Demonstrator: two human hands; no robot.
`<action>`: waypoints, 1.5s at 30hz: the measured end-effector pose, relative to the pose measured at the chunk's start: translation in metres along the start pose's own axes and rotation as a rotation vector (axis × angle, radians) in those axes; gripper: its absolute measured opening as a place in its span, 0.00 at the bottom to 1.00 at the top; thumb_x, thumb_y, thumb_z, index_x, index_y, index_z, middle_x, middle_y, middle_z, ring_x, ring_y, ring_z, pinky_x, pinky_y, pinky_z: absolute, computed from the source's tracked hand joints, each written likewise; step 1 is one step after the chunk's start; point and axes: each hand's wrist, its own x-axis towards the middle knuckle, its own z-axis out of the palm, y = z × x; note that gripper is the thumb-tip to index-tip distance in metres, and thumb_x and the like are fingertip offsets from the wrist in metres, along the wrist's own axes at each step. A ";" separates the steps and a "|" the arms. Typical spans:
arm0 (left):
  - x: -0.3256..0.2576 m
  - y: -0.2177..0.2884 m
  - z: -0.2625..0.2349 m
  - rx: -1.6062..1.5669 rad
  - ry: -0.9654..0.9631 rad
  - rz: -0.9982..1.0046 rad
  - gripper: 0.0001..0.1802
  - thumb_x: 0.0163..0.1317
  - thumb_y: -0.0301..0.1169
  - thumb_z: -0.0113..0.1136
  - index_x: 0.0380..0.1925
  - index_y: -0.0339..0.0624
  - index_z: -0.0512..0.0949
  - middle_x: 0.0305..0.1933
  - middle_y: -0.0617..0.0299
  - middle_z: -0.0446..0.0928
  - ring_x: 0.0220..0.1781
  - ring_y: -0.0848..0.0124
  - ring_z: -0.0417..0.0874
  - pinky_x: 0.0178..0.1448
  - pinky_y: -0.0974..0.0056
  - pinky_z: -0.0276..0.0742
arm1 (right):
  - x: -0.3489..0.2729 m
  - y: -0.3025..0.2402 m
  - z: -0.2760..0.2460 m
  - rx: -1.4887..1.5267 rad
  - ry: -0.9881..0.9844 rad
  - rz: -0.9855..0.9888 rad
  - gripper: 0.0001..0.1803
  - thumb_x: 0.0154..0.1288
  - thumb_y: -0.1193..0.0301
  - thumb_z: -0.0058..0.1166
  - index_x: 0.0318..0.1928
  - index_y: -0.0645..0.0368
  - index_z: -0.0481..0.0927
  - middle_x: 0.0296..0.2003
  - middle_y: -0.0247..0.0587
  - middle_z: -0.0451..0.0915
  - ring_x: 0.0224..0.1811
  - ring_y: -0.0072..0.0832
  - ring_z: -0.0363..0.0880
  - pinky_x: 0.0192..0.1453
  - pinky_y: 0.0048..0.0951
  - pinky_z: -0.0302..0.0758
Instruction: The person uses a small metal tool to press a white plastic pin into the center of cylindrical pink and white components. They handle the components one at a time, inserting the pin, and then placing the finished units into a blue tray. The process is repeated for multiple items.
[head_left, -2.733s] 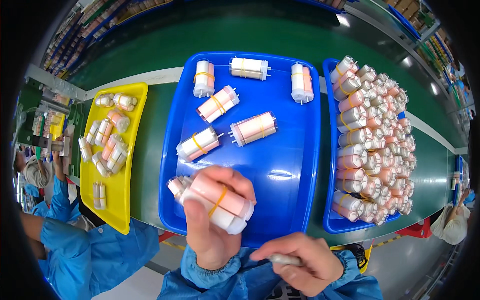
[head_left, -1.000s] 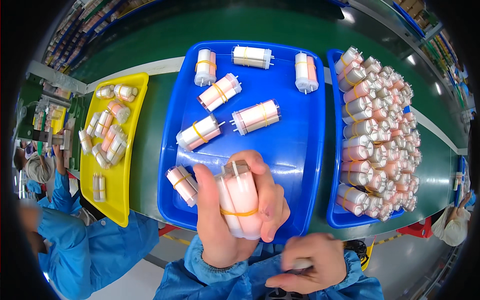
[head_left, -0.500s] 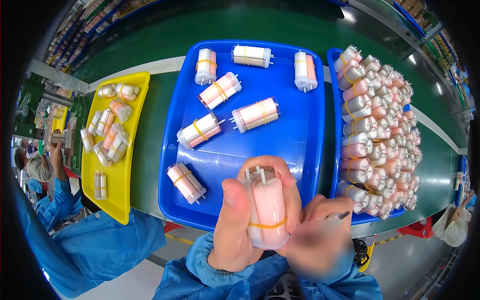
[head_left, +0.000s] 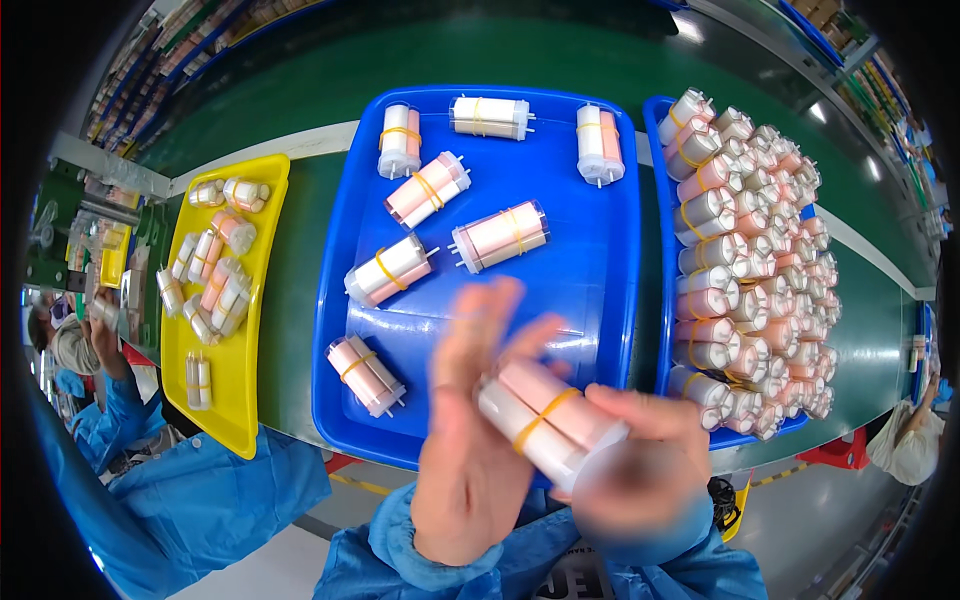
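In my right hand point(head_left: 655, 465) is a bundle of pink and white cylinders point(head_left: 550, 420), bound by a yellow rubber band. It tilts with its capped end toward the right palm; part of that hand is blurred. My left hand point(head_left: 470, 440) is open beside the bundle's other end, fingers stretched upward and slightly smeared; whether it touches the bundle I cannot tell. Beyond both hands, the blue tray point(head_left: 480, 325) holds several similar banded bundles lying apart, one of them a two-tone bundle point(head_left: 500, 237) with prongs pointing left.
A second blue tray point(head_left: 663, 150) on the right is densely stacked with standing bundles point(head_left: 750, 260). To the left, a yellow tray point(head_left: 235, 400) carries several smaller cylinder groups. The trays rest on a green table point(head_left: 450, 50). A blue-sleeved person point(head_left: 220, 500) sits at left.
The bundle has passed from my left hand to my right and turned from upright to tilted. My left fingers have opened away from it. The view has shifted slightly.
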 end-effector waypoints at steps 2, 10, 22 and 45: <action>0.011 -0.002 -0.006 0.413 0.072 0.424 0.38 0.70 0.54 0.38 0.68 0.36 0.53 0.74 0.43 0.47 0.69 0.54 0.62 0.68 0.55 0.60 | 0.005 -0.001 0.001 0.113 0.083 0.071 0.31 0.46 0.78 0.72 0.52 0.68 0.74 0.25 0.26 0.78 0.16 0.04 0.61 0.19 0.11 0.55; 0.013 0.023 -0.011 1.072 -0.479 0.434 0.28 0.54 0.33 0.62 0.56 0.35 0.69 0.58 0.41 0.63 0.54 0.53 0.72 0.52 0.57 0.72 | 0.011 -0.005 0.001 0.381 0.114 0.417 0.17 0.60 0.78 0.61 0.49 0.67 0.74 0.32 0.32 0.80 0.24 0.06 0.67 0.25 0.12 0.61; 0.011 -0.005 -0.019 0.570 -0.261 0.061 0.31 0.55 0.21 0.61 0.59 0.36 0.60 0.56 0.51 0.58 0.54 0.66 0.67 0.57 0.62 0.67 | 0.025 -0.016 -0.008 0.349 0.062 0.709 0.14 0.74 0.68 0.44 0.52 0.65 0.74 0.25 0.31 0.76 0.26 0.12 0.69 0.28 0.16 0.63; 0.012 0.004 -0.032 0.273 -0.268 -0.013 0.37 0.51 0.20 0.62 0.61 0.42 0.56 0.61 0.49 0.58 0.42 0.68 0.77 0.44 0.65 0.75 | 0.015 0.000 0.003 -0.056 -0.029 0.251 0.24 0.59 0.81 0.59 0.56 0.66 0.69 0.22 0.29 0.72 0.22 0.08 0.64 0.25 0.13 0.58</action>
